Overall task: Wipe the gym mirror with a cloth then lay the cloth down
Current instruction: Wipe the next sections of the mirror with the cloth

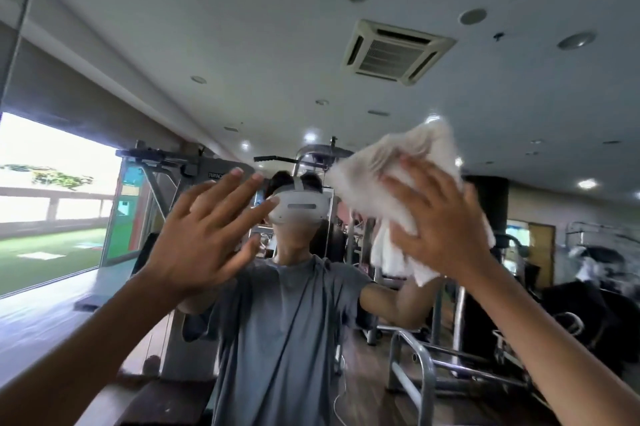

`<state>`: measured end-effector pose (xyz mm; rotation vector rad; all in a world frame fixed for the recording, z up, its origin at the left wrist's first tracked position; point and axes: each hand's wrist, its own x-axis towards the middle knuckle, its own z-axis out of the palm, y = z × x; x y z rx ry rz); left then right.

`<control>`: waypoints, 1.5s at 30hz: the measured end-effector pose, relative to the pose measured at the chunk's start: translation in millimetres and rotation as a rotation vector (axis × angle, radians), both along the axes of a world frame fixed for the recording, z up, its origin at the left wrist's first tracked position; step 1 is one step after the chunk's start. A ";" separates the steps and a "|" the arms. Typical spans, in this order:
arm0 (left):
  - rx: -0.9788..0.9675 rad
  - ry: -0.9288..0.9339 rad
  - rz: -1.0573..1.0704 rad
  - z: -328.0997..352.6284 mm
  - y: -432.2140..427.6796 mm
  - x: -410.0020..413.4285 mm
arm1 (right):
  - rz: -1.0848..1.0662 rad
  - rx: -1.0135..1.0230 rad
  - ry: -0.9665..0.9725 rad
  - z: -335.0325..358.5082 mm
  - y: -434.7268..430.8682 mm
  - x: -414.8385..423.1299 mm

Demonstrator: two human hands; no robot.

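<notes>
Right hand (446,217) nearest lens, raised, fingers spread flat over white cloth (398,155), pressing it to gym mirror (277,27); no visible curl round it. Cloth bunched, loose tail hanging below palm. Left hand (204,231) empty, fingers splayed, at glass; contact unclear.

Risks, judged:
- Only 1 flat press holds cloth; easing pressure mid-stroke could drop it.
- Bunched folds give uneven contact, likely streaks.
- Bare left palm could smudge glass.

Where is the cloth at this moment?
Head view, right of centre: the white cloth is pressed to the mirror under the right hand, just right of the reflected headset.
</notes>
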<state>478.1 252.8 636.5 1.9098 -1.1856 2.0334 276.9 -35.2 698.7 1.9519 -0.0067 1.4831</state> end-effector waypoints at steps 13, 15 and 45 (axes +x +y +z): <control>-0.153 0.166 -0.025 -25.6 48.9 30.6 | -0.022 -0.118 0.030 -21.7 97.2 62.4; -0.188 0.165 -0.048 -30.2 49.2 33.3 | -0.037 -0.166 0.040 -22.0 74.4 44.3; -0.485 0.332 -0.140 -37.6 48.1 37.8 | 0.000 0.097 -0.206 16.9 196.1 134.0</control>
